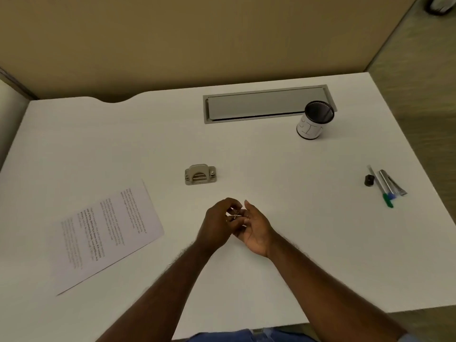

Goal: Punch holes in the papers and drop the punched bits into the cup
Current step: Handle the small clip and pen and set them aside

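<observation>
A printed stack of papers (106, 233) lies skewed on the white desk (283, 193) at the left. A small silver hole punch (200, 174) sits in the middle, just beyond my hands. The cup (314, 122), dark mesh with a white paper label, stands upright at the back right. My hands meet at the desk's centre. My right hand (257, 232) is turned palm up with relaxed fingers, and a small metal wire clip (235, 215) lies across them. My left hand (217, 225) curls over it, fingertips pinching the clip.
A grey cable hatch (266, 103) is set into the desk behind the cup. Pens, a metal tool and a small black object (383, 187) lie at the right edge. A tan partition wall rises behind the desk.
</observation>
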Motion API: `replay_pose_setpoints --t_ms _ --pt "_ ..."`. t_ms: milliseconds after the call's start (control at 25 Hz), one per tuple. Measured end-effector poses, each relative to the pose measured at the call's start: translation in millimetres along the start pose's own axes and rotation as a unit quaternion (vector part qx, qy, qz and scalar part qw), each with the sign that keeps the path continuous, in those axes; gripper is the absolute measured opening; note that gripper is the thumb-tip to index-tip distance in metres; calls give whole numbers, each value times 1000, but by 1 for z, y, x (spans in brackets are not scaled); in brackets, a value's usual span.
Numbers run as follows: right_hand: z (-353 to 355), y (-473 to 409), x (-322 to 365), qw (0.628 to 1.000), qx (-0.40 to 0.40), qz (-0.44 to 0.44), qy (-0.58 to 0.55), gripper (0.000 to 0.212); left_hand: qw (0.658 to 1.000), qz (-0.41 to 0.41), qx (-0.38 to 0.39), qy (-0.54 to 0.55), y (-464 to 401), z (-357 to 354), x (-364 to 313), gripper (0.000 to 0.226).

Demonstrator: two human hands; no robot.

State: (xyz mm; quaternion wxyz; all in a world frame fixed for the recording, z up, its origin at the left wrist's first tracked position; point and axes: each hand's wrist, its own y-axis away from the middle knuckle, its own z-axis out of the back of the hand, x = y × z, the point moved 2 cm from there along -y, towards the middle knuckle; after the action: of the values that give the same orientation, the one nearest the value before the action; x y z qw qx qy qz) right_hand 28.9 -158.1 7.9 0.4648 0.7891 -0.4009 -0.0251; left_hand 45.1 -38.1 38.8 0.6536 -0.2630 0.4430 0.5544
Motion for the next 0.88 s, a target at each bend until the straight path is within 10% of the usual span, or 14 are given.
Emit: replay_pose_setpoints --t_ms 400,720,880 --pt "157 56 146 922 -216 94 307 17 949 -51 116 -287 -51 -135 -32 88" --pt "243 83 255 632 -355 209 656 17 925 54 157 -341 -92 -214 -54 98" --pt "261 79 262 559 -322 262 718 38 917 68 160 -358 -106 -226 -64 96"
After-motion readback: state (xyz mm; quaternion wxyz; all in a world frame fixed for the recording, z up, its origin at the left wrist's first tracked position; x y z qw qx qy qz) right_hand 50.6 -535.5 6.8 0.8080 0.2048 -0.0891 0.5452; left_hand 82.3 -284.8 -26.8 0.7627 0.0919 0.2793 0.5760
